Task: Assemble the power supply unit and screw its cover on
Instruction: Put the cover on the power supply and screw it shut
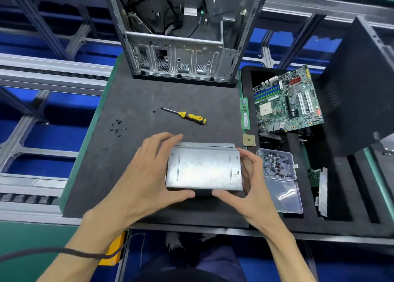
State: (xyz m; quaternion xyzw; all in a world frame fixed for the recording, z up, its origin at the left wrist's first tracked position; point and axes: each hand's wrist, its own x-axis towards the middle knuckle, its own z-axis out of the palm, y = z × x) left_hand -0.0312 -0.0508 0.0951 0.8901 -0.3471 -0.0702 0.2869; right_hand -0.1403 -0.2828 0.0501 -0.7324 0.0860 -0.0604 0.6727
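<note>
Both forearms reach in from below; the left hand (149,171) and the right hand (249,188) grip the power supply unit (204,168) by its opposite sides, thumbs at its near edge, its plain metal cover facing up at the near middle of the dark worktop (132,94). Beyond it lie a yellow-handled screwdriver (187,116) and, to the left, loose black screws (116,128). An open computer case (181,47) stands at the far edge.

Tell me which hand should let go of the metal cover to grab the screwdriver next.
Probably the left hand: the screwdriver lies just beyond its fingers, while the right hand grips the cover on the far side.
</note>
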